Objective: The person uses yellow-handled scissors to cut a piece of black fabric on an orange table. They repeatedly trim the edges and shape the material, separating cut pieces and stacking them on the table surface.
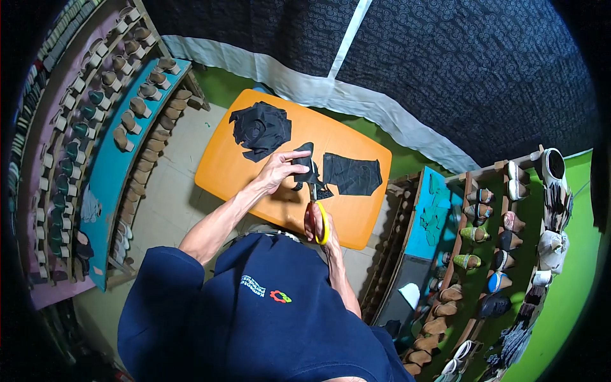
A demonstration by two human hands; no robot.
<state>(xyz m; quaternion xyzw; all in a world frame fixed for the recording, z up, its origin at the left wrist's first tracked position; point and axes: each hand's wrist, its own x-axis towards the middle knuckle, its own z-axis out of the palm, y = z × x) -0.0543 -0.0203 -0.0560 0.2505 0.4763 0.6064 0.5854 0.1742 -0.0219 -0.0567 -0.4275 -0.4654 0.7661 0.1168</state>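
Note:
My left hand (277, 172) grips a small black piece of material (304, 167) above the middle of the orange table (258, 200), its fingers stretched along the piece. In my right hand (312, 223) is a pair of scissors with yellow handles (326, 228). The scissor blades point away from me and meet the lower edge of the black piece. Small dark scraps (324, 192) lie beside the blades. A heap of black cut pieces (261, 129) rests at the table's far left. Right of my hands lies a flat black sheet of material (352, 174).
Slanted racks on the left hold rows of shoes (137, 108) and a turquoise board (105, 207). Close to the table's right side stands another turquoise-topped shelf (435, 213) with green scraps, then racks of shoes (477, 235). A dark patterned curtain (439, 76) hangs behind the table.

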